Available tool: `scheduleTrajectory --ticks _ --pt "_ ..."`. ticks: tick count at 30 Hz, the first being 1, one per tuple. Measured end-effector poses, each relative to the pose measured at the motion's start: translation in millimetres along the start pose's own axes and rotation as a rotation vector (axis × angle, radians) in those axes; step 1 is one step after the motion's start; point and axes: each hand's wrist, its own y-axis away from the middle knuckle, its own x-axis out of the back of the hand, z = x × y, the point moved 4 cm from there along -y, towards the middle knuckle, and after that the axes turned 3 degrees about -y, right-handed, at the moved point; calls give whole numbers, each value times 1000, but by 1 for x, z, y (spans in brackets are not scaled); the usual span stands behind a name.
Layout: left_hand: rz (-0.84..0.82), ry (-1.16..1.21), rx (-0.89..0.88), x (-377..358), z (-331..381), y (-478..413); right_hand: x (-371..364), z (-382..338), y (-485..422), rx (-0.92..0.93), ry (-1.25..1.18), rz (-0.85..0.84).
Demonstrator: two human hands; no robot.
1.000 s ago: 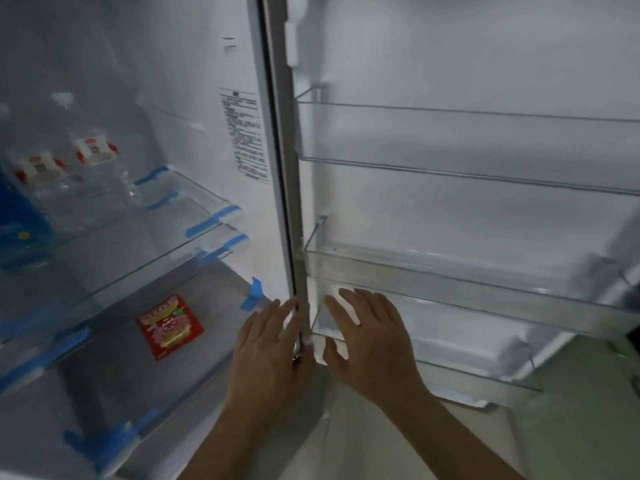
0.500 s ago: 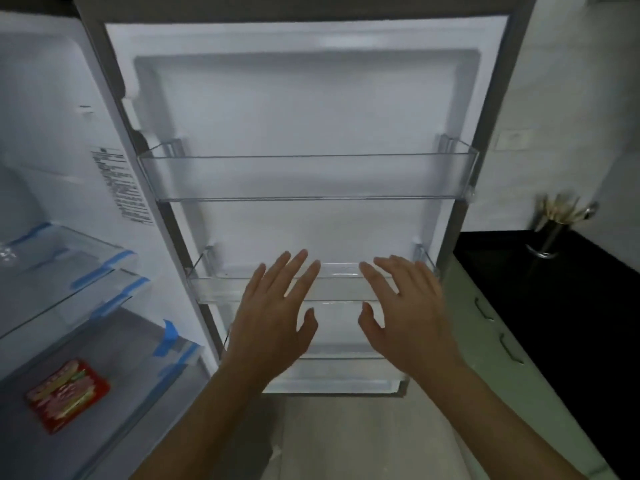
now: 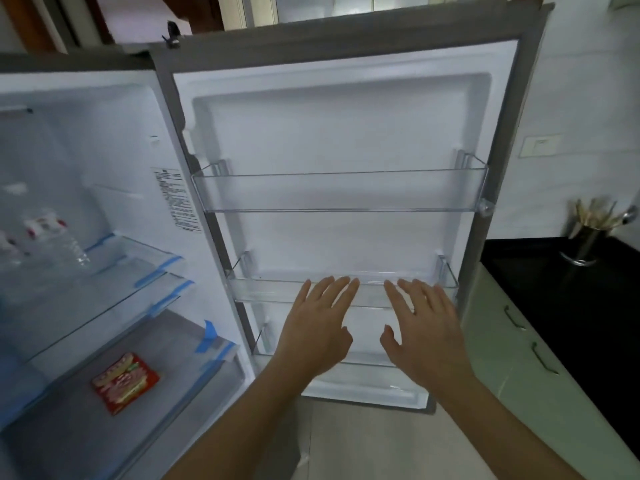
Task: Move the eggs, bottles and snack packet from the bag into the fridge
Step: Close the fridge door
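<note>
Your left hand point(image 3: 317, 329) and your right hand point(image 3: 423, 332) were both held up flat, palms toward the open fridge door point(image 3: 332, 140), and they held nothing. The fingers of each hand were spread, with the thumbs pointing toward each other and a clear gap between the two hands. Your fingertips lay over the front wall of the middle door shelf point(image 3: 263, 289); I cannot tell if they touched it. Above your fingers was the upper door shelf point(image 3: 339, 192), also of clear plastic. Well to the left of your left fingers and lower, the red snack packet point(image 3: 125, 382) lay flat on the bottom glass shelf point(image 3: 162, 344) of the fridge. Further left and higher than your fingers, the water bottles point(image 3: 52, 237) with red and white labels were on an upper shelf, blurred. Far to the right of your right fingers, a metal utensil holder point(image 3: 585, 242) stood on the black counter point(image 3: 568, 306).
</note>
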Motion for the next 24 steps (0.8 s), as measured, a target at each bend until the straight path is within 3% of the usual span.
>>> scheduleTrajectory --ticks 8,13,19,24 --pt "-5 54 -77 22 -20 62 42 -32 43 30 1 91" --pt "-59 -27 -61 45 -33 111 53 -84 91 9 42 8" --pt "92 82 -232 84 6 186 91 -148 139 66 -74 34" --pt "61 130 -279 99 33 232 140 -165 182 34 -67 97"
